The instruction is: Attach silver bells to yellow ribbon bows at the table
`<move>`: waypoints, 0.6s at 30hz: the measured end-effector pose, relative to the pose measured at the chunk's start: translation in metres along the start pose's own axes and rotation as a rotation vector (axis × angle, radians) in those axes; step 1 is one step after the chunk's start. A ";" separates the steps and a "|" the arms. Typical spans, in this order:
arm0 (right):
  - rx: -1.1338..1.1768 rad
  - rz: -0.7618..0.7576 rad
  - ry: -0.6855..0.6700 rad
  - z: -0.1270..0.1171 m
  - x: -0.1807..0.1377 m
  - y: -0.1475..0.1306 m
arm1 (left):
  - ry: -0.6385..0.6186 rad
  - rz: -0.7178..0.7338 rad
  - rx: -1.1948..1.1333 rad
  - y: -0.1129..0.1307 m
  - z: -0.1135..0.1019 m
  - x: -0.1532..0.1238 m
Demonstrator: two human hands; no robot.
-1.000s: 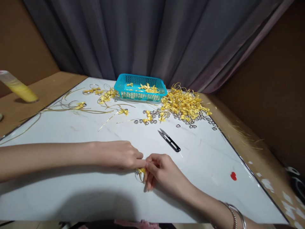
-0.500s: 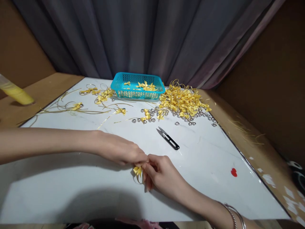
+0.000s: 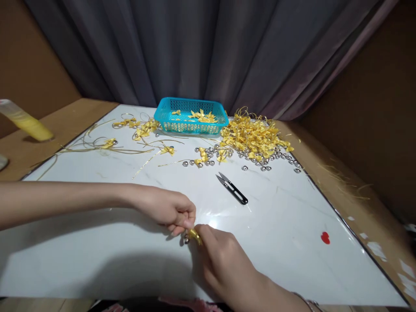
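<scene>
My right hand (image 3: 224,255) pinches a yellow ribbon bow (image 3: 195,236) just above the white tabletop, near the front. A small silver ring-shaped piece (image 3: 186,238) hangs at the bow's left side. My left hand (image 3: 175,212) is closed, its thumb and curled fingers meeting right at the top of the bow. What lies between the left fingertips is too small and covered to make out. Thread snips (image 3: 232,189) with black handles lie beyond my hands, blades pointing away to the left.
A blue basket (image 3: 191,128) at the back holds some yellow bows. Beside it on the right is a heap of bows (image 3: 251,134) with cords, silver pieces (image 3: 260,163) scattered before it. Gold cords (image 3: 130,150) lie at left. A red heart (image 3: 325,238) sits right, a yellow-filled bottle (image 3: 29,123) left.
My hands have turned about the bow: it now points toward the right fingers, and the silver piece shows. The right hand has rolled palm-down and the left fingers have curled in. The view shifted slightly.
</scene>
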State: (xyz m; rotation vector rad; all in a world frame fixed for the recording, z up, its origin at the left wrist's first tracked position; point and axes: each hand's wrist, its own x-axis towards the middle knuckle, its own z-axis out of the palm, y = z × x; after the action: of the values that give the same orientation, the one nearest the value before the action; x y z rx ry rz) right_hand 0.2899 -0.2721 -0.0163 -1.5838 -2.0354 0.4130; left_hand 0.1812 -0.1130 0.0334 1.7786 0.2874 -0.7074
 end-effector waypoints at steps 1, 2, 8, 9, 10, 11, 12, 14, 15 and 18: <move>-0.096 -0.081 0.011 0.001 0.000 0.000 | -0.008 -0.017 -0.010 0.000 0.000 0.000; -0.188 -0.150 0.023 0.002 0.000 0.001 | -0.017 -0.030 -0.014 0.000 0.000 -0.001; -0.550 -0.435 -0.012 0.002 0.005 0.003 | -0.062 -0.041 0.035 -0.004 -0.001 -0.001; -0.587 -0.472 -0.025 0.001 0.007 0.003 | -0.062 -0.041 0.053 -0.005 -0.001 0.000; -0.615 -0.500 -0.038 0.000 0.009 0.002 | -0.057 -0.046 0.067 -0.005 -0.001 0.000; -0.633 -0.519 -0.049 -0.001 0.012 0.001 | -0.053 -0.058 0.073 -0.006 -0.001 0.001; -0.643 -0.528 -0.059 -0.002 0.014 -0.001 | -0.045 -0.077 0.071 -0.006 -0.001 0.002; -0.648 -0.529 -0.068 -0.003 0.017 -0.003 | -0.025 -0.128 0.057 -0.006 -0.001 0.004; -0.650 -0.521 -0.066 -0.003 0.019 -0.005 | -0.016 -0.154 0.047 -0.006 -0.001 0.005; -0.641 -0.471 -0.046 -0.001 0.020 -0.006 | 0.012 -0.227 0.012 -0.008 0.000 0.006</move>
State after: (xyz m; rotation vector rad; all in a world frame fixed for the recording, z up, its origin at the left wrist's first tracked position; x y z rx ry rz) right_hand 0.2815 -0.2544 -0.0079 -1.3342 -2.6395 -0.4230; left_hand 0.1823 -0.1113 0.0235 1.7791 0.4998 -0.8606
